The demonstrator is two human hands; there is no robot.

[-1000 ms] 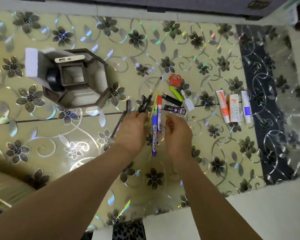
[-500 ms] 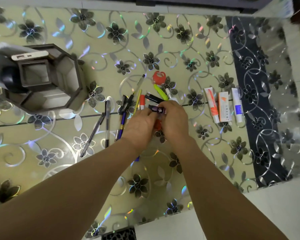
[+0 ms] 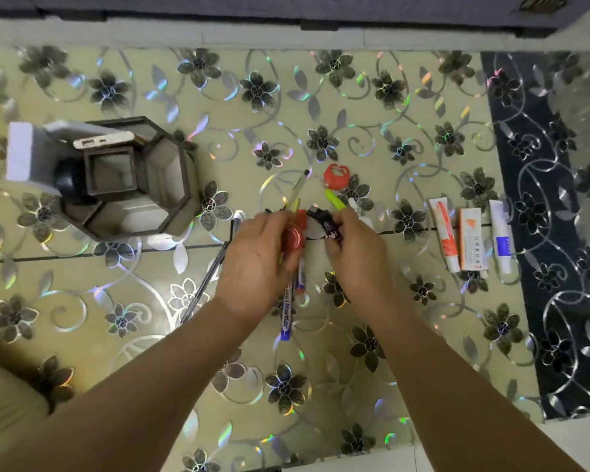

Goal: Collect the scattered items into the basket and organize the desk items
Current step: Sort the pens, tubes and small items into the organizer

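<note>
My left hand (image 3: 258,257) grips a bundle of pens and markers, among them a red-capped marker (image 3: 295,233) and a blue marker (image 3: 286,313) that sticks out below the hand. My right hand (image 3: 356,250) pinches a small black tube (image 3: 329,224) beside that bundle. A dark pen (image 3: 205,284) lies on the table left of my left hand. A green highlighter (image 3: 334,199), red scissors handle (image 3: 336,175) and a thin pen (image 3: 298,185) lie just beyond the hands. The dark octagonal organizer basket (image 3: 181,185) stands at the left.
Two tubes (image 3: 443,233) (image 3: 501,236) and an orange-white box (image 3: 472,240) lie in a row at the right. A white power bank (image 3: 103,140) and a black round object (image 3: 67,178) sit in the organizer, a white box (image 3: 19,155) beside it. The floral tablecloth (image 3: 321,97) has a dark strip at right.
My left hand has gathered the red and blue markers into its grip. My right hand has lifted the black tube and drawn slightly apart from the left. The view has shifted.
</note>
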